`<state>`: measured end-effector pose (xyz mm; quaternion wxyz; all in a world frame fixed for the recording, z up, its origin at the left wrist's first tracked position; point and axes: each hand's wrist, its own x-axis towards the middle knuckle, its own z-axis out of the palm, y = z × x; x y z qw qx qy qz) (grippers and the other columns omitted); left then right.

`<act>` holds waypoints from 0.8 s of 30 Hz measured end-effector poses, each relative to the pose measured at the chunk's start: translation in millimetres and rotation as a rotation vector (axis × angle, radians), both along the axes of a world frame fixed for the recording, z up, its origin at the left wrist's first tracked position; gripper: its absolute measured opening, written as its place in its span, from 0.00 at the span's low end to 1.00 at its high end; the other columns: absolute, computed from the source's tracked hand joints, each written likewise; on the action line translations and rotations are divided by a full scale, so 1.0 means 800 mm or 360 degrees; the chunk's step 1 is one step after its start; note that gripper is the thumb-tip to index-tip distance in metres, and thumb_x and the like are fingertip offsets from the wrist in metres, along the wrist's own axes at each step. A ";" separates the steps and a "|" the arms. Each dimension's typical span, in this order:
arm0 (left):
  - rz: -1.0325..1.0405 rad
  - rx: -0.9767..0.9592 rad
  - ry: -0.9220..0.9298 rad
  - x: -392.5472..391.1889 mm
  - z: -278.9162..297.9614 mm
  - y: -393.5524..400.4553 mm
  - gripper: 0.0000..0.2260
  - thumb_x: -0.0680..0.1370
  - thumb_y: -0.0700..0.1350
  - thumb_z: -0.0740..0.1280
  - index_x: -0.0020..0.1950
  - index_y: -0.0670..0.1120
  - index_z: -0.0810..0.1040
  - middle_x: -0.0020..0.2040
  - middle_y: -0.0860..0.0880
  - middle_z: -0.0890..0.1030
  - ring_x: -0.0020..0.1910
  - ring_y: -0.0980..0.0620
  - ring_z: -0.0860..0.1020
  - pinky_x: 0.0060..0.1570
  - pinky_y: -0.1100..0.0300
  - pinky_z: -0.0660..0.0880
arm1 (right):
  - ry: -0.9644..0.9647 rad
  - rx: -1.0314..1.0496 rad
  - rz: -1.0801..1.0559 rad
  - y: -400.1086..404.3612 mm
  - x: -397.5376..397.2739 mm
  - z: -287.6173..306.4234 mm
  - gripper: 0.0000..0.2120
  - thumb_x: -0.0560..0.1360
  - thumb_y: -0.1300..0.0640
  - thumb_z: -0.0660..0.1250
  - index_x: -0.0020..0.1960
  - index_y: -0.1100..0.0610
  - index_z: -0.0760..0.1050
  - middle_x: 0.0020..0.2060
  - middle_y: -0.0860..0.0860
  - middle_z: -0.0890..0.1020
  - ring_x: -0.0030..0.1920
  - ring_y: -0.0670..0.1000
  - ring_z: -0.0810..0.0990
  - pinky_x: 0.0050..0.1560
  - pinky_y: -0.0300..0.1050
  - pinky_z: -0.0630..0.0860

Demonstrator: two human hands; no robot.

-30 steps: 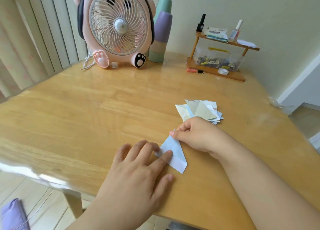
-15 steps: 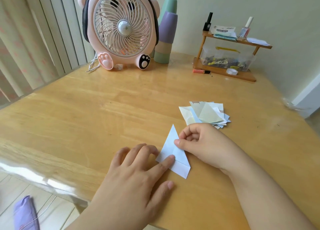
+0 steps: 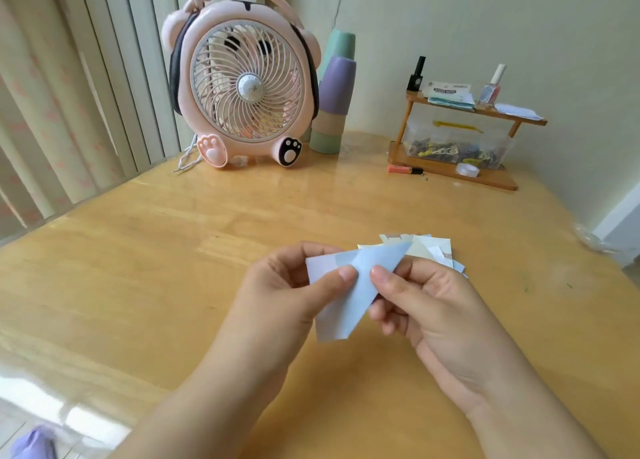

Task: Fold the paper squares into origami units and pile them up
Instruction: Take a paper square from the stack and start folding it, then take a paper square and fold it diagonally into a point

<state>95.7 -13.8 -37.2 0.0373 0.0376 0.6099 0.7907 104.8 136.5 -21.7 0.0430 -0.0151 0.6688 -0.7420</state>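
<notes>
Above the middle of the glossy honey-coloured wooden table (image 3: 145,285), a pale blue folded paper unit (image 3: 349,292) with a pointed upper tip is held up between both hands, clear of the tabletop. Its point angles up toward the right, and a white flap shows at its upper left edge. The left hand (image 3: 277,299) pinches the unit from the left, thumb pressed on the near face and the other fingers curled behind the paper. The right hand (image 3: 433,306) grasps it from the right, thumb on the near face close to the left thumb and the curled fingers tucked behind the lower edge.

Just behind the right hand's fingers lies a low pile of folded paper pieces in cream, white and pale blue (image 3: 433,251), flat on the table and partly hidden by the held unit.

Farther back stands a pink bear-shaped desk fan with paw feet (image 3: 246,88), and beside it on the right a stack of upturned plastic cups in lilac, tan and green (image 3: 332,105). Near the wall to the right sits a small two-tier wooden shelf (image 3: 460,174): a black bottle (image 3: 416,74), a pale nail polish bottle (image 3: 493,84) and flat packets rest on its top tier, a clear box of small clips on its base, with an orange tube (image 3: 403,169) alongside. Vertical cream blinds (image 3: 69,95) hang at the left.
</notes>
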 end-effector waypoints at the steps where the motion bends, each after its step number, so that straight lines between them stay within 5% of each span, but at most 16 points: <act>1: -0.0001 0.0051 -0.0010 -0.001 -0.002 0.001 0.09 0.64 0.41 0.78 0.40 0.45 0.82 0.37 0.47 0.83 0.33 0.52 0.79 0.32 0.65 0.74 | 0.0005 0.0033 -0.0014 0.000 0.000 0.000 0.13 0.64 0.53 0.75 0.39 0.63 0.78 0.28 0.54 0.78 0.28 0.47 0.75 0.28 0.36 0.70; 24: -0.0004 0.0180 0.0100 0.009 -0.016 -0.001 0.09 0.62 0.43 0.74 0.42 0.50 0.85 0.39 0.46 0.85 0.38 0.52 0.83 0.36 0.65 0.76 | 0.0091 0.0173 -0.0070 -0.006 -0.002 -0.011 0.06 0.64 0.52 0.70 0.35 0.54 0.83 0.26 0.48 0.76 0.27 0.44 0.69 0.30 0.33 0.69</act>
